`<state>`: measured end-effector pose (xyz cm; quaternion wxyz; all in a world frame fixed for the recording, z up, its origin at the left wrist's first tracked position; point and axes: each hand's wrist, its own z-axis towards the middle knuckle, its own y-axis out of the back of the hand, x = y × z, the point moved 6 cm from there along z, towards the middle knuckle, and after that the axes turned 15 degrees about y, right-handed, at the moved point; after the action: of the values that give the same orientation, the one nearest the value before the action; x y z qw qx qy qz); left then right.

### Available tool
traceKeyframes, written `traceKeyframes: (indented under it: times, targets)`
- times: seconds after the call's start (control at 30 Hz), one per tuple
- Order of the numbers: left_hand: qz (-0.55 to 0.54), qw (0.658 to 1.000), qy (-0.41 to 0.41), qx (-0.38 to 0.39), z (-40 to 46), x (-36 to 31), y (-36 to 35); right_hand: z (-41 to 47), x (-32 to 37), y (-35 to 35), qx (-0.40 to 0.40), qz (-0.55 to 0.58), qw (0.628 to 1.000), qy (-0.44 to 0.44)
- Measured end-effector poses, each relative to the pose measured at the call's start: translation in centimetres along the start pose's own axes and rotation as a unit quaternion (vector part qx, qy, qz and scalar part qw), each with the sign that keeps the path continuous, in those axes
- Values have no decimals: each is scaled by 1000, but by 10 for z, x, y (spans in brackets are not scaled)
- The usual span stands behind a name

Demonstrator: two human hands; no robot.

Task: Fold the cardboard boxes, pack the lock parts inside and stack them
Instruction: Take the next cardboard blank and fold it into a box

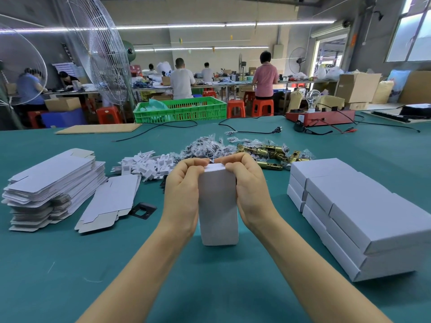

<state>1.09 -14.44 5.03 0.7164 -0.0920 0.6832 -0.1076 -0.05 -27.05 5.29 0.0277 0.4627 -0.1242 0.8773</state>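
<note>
- Both hands, left hand [184, 197] and right hand [250, 194], clasp the white carton [219, 206] upright over the green table [210, 287].
- Fingertips pinch its far flap; tuck squarely (contents hidden).
- Afterwards, join the packed stack [354, 210].

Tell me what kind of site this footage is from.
Most likely a small factory packing floor. A stack of flat white cardboard box blanks sits beside piled brass lock latches on a green-covered worktable, and other workers sit on orange plastic stools at long benches behind.
</note>
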Motion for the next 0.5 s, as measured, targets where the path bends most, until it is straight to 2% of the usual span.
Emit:
traceKeyframes:
  times: [0.2,0.3,0.4,0.5]
  targets:
    - [-8,1000,-12,17,-2,-3,-4,1,-3,1,-18,31,999,-18]
    - [47,998,-30,15,-5,-6,-7,3,-2,4,-31,52,998,-18]
    - [85,991,-101,11,-15,-14,-10,1,-1,2,-39,25,998,-40]
    - [127,968,-215,-12,-29,-27,-10,-6,-10,-6,20,-25,986,-166]
